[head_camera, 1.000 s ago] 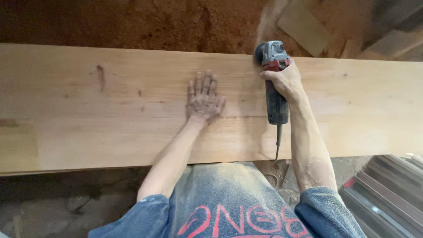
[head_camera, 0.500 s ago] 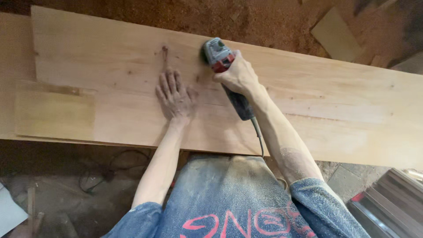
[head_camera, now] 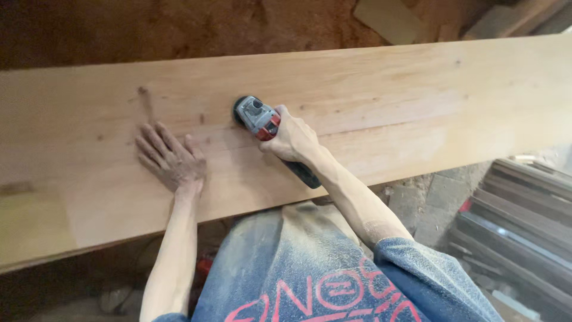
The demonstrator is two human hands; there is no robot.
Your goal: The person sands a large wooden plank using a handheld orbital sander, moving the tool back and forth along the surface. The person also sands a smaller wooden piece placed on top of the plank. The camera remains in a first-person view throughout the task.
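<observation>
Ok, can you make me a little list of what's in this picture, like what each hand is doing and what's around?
left hand: left hand lies flat, fingers spread, on the long pale wooden board
right hand: right hand grips the grey and red handheld power sander
tool position: its head rests on the board, right of the left hand
board marks: small dark knot beyond the left fingertips
clothing: dusty blue shirt with red print
beyond the board: brown sawdust
lower right: stacked grey metal sheets
</observation>
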